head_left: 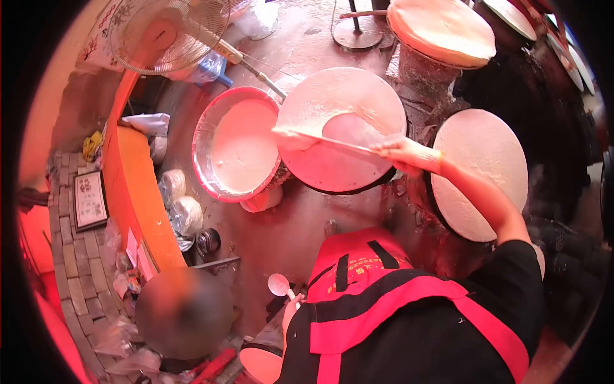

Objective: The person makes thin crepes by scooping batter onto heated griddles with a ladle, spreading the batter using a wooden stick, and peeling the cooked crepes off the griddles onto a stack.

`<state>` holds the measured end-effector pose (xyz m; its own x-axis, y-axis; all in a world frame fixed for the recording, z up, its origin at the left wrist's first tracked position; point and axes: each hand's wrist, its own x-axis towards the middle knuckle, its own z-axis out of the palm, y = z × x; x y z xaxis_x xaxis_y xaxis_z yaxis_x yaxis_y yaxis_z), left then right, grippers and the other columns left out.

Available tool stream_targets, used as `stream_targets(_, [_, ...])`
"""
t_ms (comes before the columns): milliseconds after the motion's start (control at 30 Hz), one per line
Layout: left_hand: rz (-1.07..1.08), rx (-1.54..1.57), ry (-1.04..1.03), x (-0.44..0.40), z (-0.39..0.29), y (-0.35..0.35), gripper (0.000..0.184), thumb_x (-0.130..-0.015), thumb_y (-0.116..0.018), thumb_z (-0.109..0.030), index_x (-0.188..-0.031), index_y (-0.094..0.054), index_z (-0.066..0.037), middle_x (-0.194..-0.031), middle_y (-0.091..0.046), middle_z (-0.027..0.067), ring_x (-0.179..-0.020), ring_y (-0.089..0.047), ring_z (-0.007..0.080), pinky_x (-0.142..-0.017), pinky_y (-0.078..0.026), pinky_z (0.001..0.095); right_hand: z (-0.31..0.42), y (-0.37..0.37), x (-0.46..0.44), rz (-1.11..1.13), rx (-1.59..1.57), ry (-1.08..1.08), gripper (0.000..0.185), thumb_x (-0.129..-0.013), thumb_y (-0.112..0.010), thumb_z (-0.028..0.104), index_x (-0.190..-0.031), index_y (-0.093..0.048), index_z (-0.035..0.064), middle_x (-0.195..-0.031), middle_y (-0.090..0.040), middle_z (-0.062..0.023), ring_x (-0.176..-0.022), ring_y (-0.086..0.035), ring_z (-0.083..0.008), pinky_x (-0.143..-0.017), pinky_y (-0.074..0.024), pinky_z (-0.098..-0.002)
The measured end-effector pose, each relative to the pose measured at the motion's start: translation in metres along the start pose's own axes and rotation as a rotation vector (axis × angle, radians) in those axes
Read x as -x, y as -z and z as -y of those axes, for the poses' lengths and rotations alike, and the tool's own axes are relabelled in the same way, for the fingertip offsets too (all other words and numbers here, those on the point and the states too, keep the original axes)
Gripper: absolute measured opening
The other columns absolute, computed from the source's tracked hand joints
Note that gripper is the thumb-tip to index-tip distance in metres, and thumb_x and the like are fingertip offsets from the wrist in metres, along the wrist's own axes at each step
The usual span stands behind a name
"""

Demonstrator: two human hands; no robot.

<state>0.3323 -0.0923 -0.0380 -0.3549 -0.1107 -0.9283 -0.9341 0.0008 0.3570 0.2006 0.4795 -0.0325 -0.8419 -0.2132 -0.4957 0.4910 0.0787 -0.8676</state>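
My right hand (404,155) is closed around one end of a long thin spreader (342,142), which reaches leftward across a round griddle (348,183). Pale batter (339,86) coats the far part of that griddle, and a darker curved patch shows near the spreader. Low beside my apron, my left hand (291,308) grips a ladle (279,285) with a pale round bowl; my body partly hides this hand. Left of the griddle stands a wide tub (199,137) lined with plastic, holding creamy batter (244,146).
A second griddle (480,176) with a pale sheet on it lies under my right forearm. Beyond it is a stack of flat pancakes (441,31). A fan (167,35) stands far left, near an orange counter (137,185). Another person's blurred head (185,313) is lower left.
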Motion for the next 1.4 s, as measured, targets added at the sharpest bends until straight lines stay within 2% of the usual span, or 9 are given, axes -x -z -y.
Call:
stream_targets(267, [0.231,0.009,0.181,-0.108,-0.063,0.077,0.014,-0.096,-0.055,-0.018,-0.09,-0.057,-0.005,-0.071,-0.055,0.0039,-0.066,-0.056,0.0126,-0.061,-0.046,0.0247,-0.044,-0.091,0.076,-0.547,-0.564,0.037,0.042,-0.095,-0.059,0.033,-0.135,-0.055,0.0192,-0.057,-0.043,0.0076,-0.042,-0.034,-0.002,-0.035,-0.0262,-0.0203])
stream_targets(467, [0.243,0.094,0.18,-0.171,-0.163,0.093,0.015,-0.091,-0.064,-0.015,-0.084,-0.057,-0.004,-0.064,-0.051,0.0029,-0.056,-0.054,0.0132,-0.049,-0.049,0.0219,-0.089,-0.191,0.156,-0.463,-0.362,-0.065,0.045,-0.093,-0.06,0.033,-0.133,-0.057,0.0117,-0.062,-0.048,0.0047,-0.046,-0.036,-0.0033,-0.044,-0.0298,-0.0202])
stream_targets(567, [0.313,0.066,0.158,-0.201,-0.185,0.115,0.016,-0.092,-0.064,-0.017,-0.085,-0.058,-0.004,-0.064,-0.051,0.0023,-0.057,-0.053,0.0123,-0.05,-0.048,0.0219,-0.11,-0.274,0.158,-0.612,-0.834,0.005,0.043,-0.098,-0.052,0.034,-0.137,-0.051,0.0173,-0.055,-0.036,0.0076,-0.041,-0.027,-0.0038,-0.036,-0.0217,-0.0222])
stream_targets(700, [0.328,0.182,0.213,-0.22,-0.175,0.156,0.014,-0.091,-0.064,-0.013,-0.084,-0.057,-0.004,-0.065,-0.051,0.0021,-0.058,-0.052,0.0122,-0.052,-0.048,0.0232,-0.044,-0.334,-0.015,-0.399,-1.216,0.482,0.053,-0.098,-0.039,0.053,-0.135,-0.05,0.0151,-0.05,-0.028,0.0075,-0.035,-0.026,-0.0072,-0.031,-0.023,-0.0245])
stream_targets(833, [0.159,0.257,0.162,-0.216,-0.126,0.205,0.014,-0.087,-0.068,-0.013,-0.084,-0.058,-0.004,-0.072,-0.056,0.0037,-0.068,-0.058,0.018,-0.063,-0.052,0.0281,0.076,-0.347,-0.191,-0.983,-0.598,0.252,0.048,-0.099,-0.045,0.045,-0.131,-0.052,0.0096,-0.067,-0.052,0.0007,-0.053,-0.047,-0.0071,-0.048,-0.0397,-0.0224])
stream_targets(1000, [0.042,0.256,0.061,-0.155,-0.096,0.24,0.025,-0.089,-0.061,-0.013,-0.108,-0.053,0.0,-0.105,-0.057,0.0109,-0.092,-0.061,0.0226,-0.077,-0.055,0.0295,0.005,-0.312,-0.384,-1.399,-0.429,0.295,0.038,-0.101,-0.043,0.039,-0.129,-0.052,0.0136,-0.061,-0.048,0.0018,-0.041,-0.043,-0.0107,-0.036,-0.0359,-0.0278])
stream_targets(1200, [0.056,0.505,0.139,-0.202,-0.046,0.301,0.024,-0.087,-0.058,-0.003,-0.106,-0.047,0.005,-0.11,-0.051,0.0153,-0.102,-0.059,0.0299,-0.082,-0.058,0.0352,0.033,-0.384,-0.205,-1.133,-0.976,0.198,0.047,-0.098,-0.051,0.044,-0.141,-0.039,0.028,-0.065,-0.045,0.0027,-0.041,-0.038,-0.0061,-0.034,-0.0326,-0.0226])
stream_targets(1333, [0.049,0.388,0.077,-0.207,-0.035,0.305,0.016,-0.088,-0.058,-0.01,-0.095,-0.052,0.003,-0.094,-0.059,0.012,-0.086,-0.063,0.0207,-0.071,-0.058,0.0273,0.001,-0.361,-0.134,-1.241,-0.828,0.15,0.04,-0.097,-0.052,0.042,-0.134,-0.046,0.0259,-0.064,-0.045,0.0027,-0.042,-0.038,-0.0057,-0.034,-0.0319,-0.0221])
stream_targets(1400, [0.009,0.363,0.094,-0.206,-0.044,0.285,0.015,-0.089,-0.059,-0.011,-0.094,-0.052,0.001,-0.09,-0.061,0.0107,-0.08,-0.064,0.0195,-0.068,-0.057,0.0269,-0.012,-0.331,-0.127,-1.167,-1.146,0.282,0.036,-0.099,-0.049,0.042,-0.131,-0.046,0.026,-0.06,-0.043,0.0032,-0.04,-0.038,-0.0075,-0.032,-0.0309,-0.0232])
